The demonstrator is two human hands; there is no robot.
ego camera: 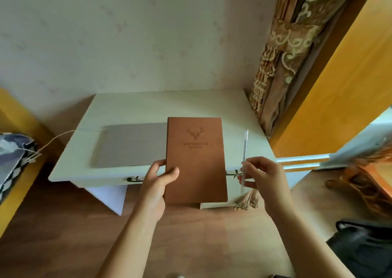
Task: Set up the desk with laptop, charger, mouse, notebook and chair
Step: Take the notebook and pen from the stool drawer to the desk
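- My left hand [158, 183] grips the brown leather-look notebook [196, 161] above the pale desk's [148, 105] front edge.
- My right hand [262, 177] pinches a clear pen [245, 150] beside the notebook.
- A closed grey laptop [131, 144] lies left of the notebook, a patterned curtain [284, 61] hangs to its right.

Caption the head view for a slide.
Left hand holds brown notebook, right hand a pen, above closed laptop.

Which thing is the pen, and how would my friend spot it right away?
Find the white desk against the wall, then the brown notebook held up in front of it. Just right of that notebook, the right hand pinches a thin clear pen upright. It is the only see-through stick here; the notebook and closed grey laptop are flat slabs.
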